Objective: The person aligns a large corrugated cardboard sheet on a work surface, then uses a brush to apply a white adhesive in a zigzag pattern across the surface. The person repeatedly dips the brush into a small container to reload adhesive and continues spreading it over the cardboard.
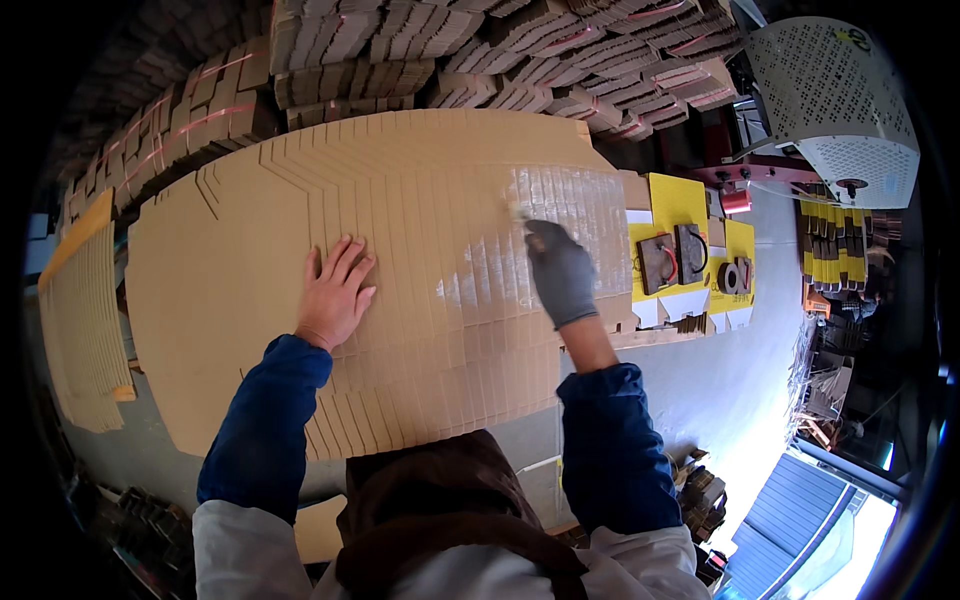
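Cardboard sheets: flat brown corrugated cardboard sheets [230,265] lie fanned in overlapping steps across the centre of the frame; the stagger presumably leaves one narrow strip of each sheet exposed.
Coating: a glossy, whitish wet-looking film [575,200] covers the strips at centre right; it appears confined to the exposed bands.
Left hand: the bare left hand [335,297] rests palm down on the sheets, left of centre, fingers extended and slightly spread, grasping nothing; its placement probably steadies the fan.
Right hand: the grey-gloved right hand [560,268] is over the coated strips, fingers curled, knuckles up. A small pale spot [520,214] shows at the fingertips; whether it is a held tool or part of the film cannot be told, nor can the grip.
Forearms: both navy sleeves [265,420] rise from the lower edge, set apart, the left angled inward, the right nearly upright.
Side area: at centre right, a dark brown block with a red handle [657,264], a dark block with a black handle [690,252] and a brown tape roll [729,278] rest on yellow printed cardboard [676,195], likely kept within right-side reach.
Surroundings: bundled cardboard stacks [420,35] fill the top; a white perforated machine guard [835,100] stands upper right.
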`<state>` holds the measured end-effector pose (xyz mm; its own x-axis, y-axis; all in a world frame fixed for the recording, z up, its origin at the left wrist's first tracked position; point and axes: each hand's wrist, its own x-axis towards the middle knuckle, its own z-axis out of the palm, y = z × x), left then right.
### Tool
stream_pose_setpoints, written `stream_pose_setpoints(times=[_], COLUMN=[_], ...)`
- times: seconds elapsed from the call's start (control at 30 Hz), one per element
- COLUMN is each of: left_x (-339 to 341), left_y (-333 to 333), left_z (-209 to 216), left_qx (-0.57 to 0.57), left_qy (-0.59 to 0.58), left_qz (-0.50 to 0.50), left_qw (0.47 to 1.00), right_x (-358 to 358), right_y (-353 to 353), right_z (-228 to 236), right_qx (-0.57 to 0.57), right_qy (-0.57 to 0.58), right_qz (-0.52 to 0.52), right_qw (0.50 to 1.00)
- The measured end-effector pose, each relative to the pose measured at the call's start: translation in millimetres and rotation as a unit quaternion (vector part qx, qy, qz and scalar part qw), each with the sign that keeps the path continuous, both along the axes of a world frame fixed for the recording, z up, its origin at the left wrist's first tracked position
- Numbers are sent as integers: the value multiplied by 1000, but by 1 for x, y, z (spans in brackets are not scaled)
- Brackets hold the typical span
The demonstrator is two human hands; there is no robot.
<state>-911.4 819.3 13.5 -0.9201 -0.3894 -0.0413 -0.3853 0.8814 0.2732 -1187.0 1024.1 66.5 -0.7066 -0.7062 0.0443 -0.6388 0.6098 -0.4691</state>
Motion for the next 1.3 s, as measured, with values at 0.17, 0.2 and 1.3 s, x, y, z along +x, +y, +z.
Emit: stream_pose_setpoints(times=[0.17, 0.2, 1.3], left_x=[-11, -6, -4], left_y=[2, 1, -2], left_z=[-3, -4, -1], left_qx=[-17, -16, -5], left_qy=[18, 18, 34], left_qz=[-12, -10, -20], left_qw=[1000, 1000, 999], right_x=[-91, -96, -93], right_y=[28, 21, -74], right_z=[-18, -16, 0], right_qx=[116, 116, 96], right_qy=[44, 54, -15], right_qz=[-69, -69, 73], right_qw=[990, 989, 993])
